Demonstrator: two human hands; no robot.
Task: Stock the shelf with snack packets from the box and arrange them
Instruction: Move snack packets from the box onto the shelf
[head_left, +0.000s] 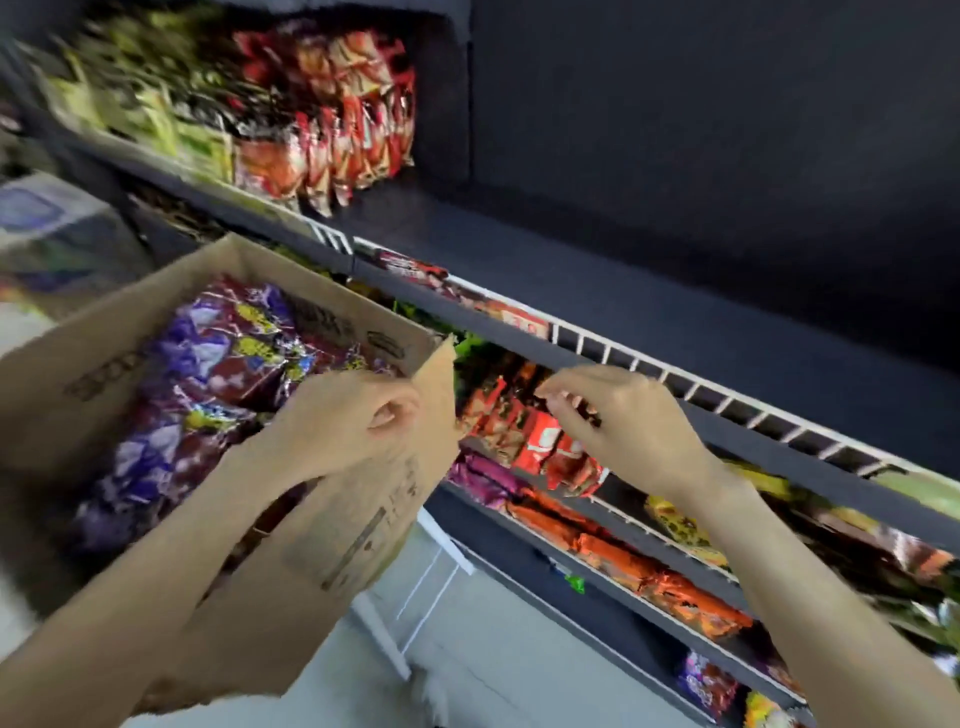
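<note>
You have a plain brown cardboard box (358, 525) with dark printed marks on its flaps; the snack packets (208, 384) inside it are shiny purple and maroon with yellow patches; the shelf (623, 280) is dark grey with a white wire rail (701, 384) along its front edge; at its left end stand red-and-orange packets (337, 130) beside yellow-green packets (145, 104); below sit red packets (540, 447), and lower still orange packets (623, 561).

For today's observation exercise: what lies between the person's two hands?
In the head view, the cardboard box's upright corner flap stands between the left hand and right hand; red packets on the shelf show behind the gap.
</note>
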